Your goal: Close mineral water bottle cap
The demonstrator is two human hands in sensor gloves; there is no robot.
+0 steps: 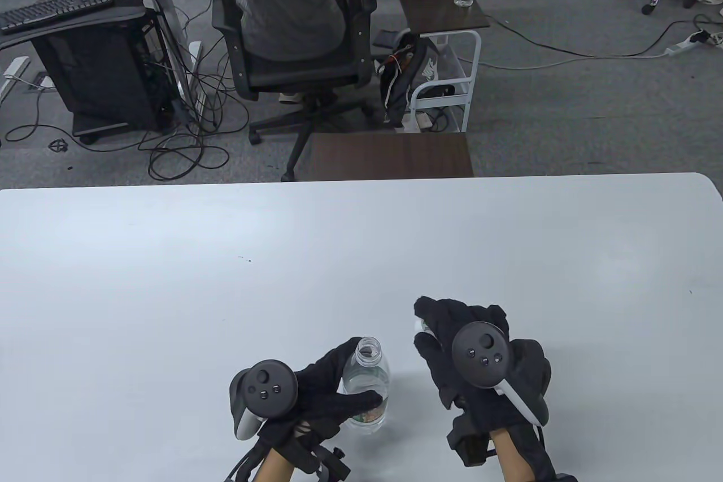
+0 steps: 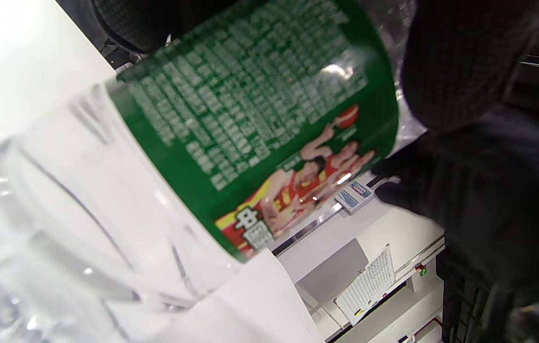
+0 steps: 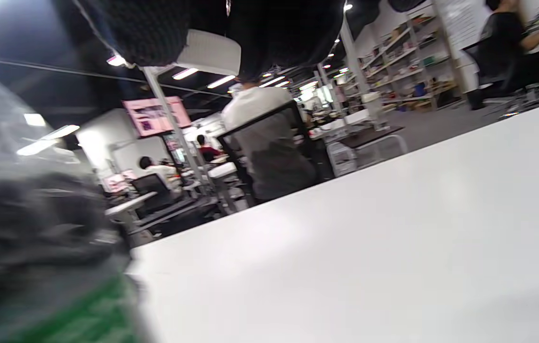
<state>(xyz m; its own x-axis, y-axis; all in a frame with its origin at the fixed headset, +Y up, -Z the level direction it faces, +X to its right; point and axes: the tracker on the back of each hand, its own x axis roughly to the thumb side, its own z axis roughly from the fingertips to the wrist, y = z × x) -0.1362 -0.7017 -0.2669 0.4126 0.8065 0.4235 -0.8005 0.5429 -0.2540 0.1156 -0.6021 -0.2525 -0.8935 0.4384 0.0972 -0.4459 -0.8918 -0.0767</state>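
Note:
A clear mineral water bottle (image 1: 368, 386) with a green label stands upright on the white table (image 1: 169, 278) near the front edge, its mouth open and uncapped. My left hand (image 1: 333, 391) grips the bottle around its body; the label fills the left wrist view (image 2: 260, 124). My right hand (image 1: 446, 335) is just right of the bottle and above the table, pinching a small white cap (image 1: 420, 327) between its fingertips. In the right wrist view the cap (image 3: 207, 52) sits between the gloved fingers (image 3: 279, 33) at the top, with the bottle (image 3: 36, 228) blurred at the left.
Beyond the table's far edge are a black office chair (image 1: 294, 30), a small brown side table (image 1: 390, 154), a white cart (image 1: 446, 81) and cables on the floor.

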